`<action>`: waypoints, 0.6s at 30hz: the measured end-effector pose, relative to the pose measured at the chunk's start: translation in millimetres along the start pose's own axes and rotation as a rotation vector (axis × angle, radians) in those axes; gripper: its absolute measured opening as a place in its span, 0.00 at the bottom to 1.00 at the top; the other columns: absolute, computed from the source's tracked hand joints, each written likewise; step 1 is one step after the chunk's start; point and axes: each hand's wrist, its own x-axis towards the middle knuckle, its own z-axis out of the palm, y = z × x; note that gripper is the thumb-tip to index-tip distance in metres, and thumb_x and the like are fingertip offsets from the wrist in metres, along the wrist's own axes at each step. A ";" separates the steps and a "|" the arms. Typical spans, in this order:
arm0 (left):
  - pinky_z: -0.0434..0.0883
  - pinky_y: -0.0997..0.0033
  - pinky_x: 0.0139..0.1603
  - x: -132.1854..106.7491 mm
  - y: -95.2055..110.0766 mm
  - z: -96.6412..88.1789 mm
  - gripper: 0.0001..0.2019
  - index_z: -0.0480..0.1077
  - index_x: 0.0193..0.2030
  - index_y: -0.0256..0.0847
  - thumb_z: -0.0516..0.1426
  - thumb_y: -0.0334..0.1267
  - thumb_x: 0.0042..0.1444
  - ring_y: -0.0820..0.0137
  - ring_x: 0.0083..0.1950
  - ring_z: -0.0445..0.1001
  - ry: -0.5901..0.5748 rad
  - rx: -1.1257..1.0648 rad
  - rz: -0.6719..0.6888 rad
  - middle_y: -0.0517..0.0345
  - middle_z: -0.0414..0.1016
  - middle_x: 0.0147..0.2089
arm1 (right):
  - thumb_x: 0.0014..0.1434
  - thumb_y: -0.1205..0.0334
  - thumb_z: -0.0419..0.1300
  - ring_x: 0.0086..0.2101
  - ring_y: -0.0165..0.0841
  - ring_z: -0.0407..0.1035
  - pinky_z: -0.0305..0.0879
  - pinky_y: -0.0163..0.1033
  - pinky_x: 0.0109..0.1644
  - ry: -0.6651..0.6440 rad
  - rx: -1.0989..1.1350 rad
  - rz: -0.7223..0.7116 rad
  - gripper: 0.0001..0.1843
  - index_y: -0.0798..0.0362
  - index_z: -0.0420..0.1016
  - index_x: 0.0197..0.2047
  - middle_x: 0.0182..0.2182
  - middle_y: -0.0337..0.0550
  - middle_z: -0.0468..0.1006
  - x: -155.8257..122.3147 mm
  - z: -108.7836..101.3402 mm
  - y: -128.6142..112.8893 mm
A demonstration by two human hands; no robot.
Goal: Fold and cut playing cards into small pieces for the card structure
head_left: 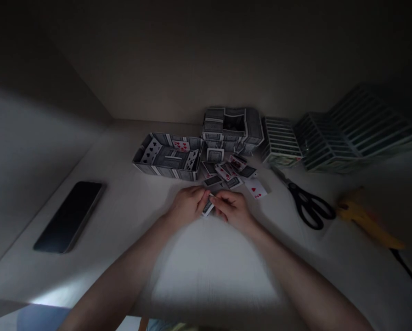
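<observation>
Between my left hand (189,204) and my right hand (232,209), a small playing card (207,208) is pinched with its dark patterned back showing. Both hands are closed on it, low over the white table. Just beyond my fingers lies a loose pile of playing cards (225,172), some face up and some face down. A two of hearts (256,188) rests apart at the pile's right side. Behind to the left is an open tray made of playing cards (167,171). At the back stands a box-like structure made of cards (213,124) with an opening on top.
Black-handled scissors (309,204) lie to the right, beside a yellow glue gun (367,220) with a black cord. Several slatted card structures (283,140) line the back right. A phone (68,218) lies on the left. Walls close off the back and left.
</observation>
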 end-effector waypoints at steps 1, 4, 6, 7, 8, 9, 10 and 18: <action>0.58 0.74 0.25 0.0 0.9 0.2 0.15 0.59 0.23 0.38 0.43 0.35 0.60 0.76 0.23 0.61 0.015 -0.024 -0.022 0.61 0.61 0.20 | 0.55 0.52 0.55 0.12 0.20 0.53 0.46 0.28 0.14 0.007 -0.001 -0.003 0.21 0.54 0.61 0.17 0.12 0.31 0.61 0.1 0.2 -0.3; 0.55 0.76 0.22 -0.3 3.6 1.2 0.18 0.57 0.20 0.38 0.43 0.38 0.60 0.77 0.19 0.58 0.076 -0.138 -0.133 0.64 0.56 0.17 | 0.54 0.51 0.55 0.13 0.21 0.55 0.50 0.28 0.15 0.031 0.026 -0.001 0.19 0.54 0.62 0.18 0.13 0.32 0.63 1.1 1.4 -2.0; 0.53 0.76 0.20 -0.7 4.8 1.9 0.19 0.55 0.18 0.39 0.43 0.40 0.60 0.78 0.18 0.56 0.116 -0.213 -0.213 0.64 0.54 0.15 | 0.52 0.51 0.58 0.14 0.22 0.58 0.54 0.28 0.16 0.034 0.061 0.009 0.16 0.54 0.64 0.22 0.14 0.32 0.65 2.1 2.5 -3.3; 0.53 0.76 0.20 -0.9 5.0 2.1 0.20 0.55 0.17 0.39 0.43 0.41 0.60 0.78 0.18 0.56 0.129 -0.244 -0.247 0.64 0.54 0.15 | 0.50 0.52 0.60 0.15 0.22 0.59 0.55 0.28 0.17 0.029 0.083 0.012 0.14 0.53 0.65 0.23 0.15 0.32 0.66 2.7 3.2 -3.7; 0.53 0.76 0.19 -1.0 5.1 2.2 0.21 0.55 0.17 0.38 0.43 0.42 0.60 0.78 0.18 0.56 0.137 -0.269 -0.275 0.64 0.54 0.15 | 0.48 0.53 0.62 0.15 0.22 0.60 0.56 0.28 0.17 0.024 0.107 0.015 0.13 0.53 0.66 0.25 0.16 0.31 0.66 3.4 3.9 -3.8; 0.53 0.76 0.19 -1.1 5.0 2.2 0.21 0.56 0.17 0.38 0.43 0.43 0.60 0.78 0.18 0.56 0.139 -0.291 -0.298 0.64 0.55 0.15 | 0.46 0.54 0.63 0.16 0.23 0.61 0.57 0.28 0.18 0.017 0.132 0.021 0.13 0.53 0.67 0.27 0.16 0.31 0.67 4.1 4.5 -3.6; 0.54 0.76 0.19 -1.0 4.8 2.1 0.21 0.57 0.17 0.38 0.43 0.43 0.60 0.77 0.18 0.57 0.135 -0.308 -0.316 0.64 0.55 0.15 | 0.45 0.54 0.64 0.16 0.23 0.62 0.57 0.28 0.18 0.011 0.156 0.031 0.13 0.53 0.67 0.28 0.16 0.30 0.67 4.9 5.1 -3.1; 0.62 0.76 0.26 1.2 4.8 -0.8 0.14 0.66 0.28 0.38 0.47 0.42 0.58 0.75 0.25 0.66 0.121 -0.297 -0.333 0.61 0.67 0.24 | 0.44 0.58 0.65 0.13 0.23 0.62 0.59 0.29 0.17 0.087 0.308 0.038 0.16 0.50 0.67 0.36 0.17 0.27 0.67 10.9 6.2 -1.1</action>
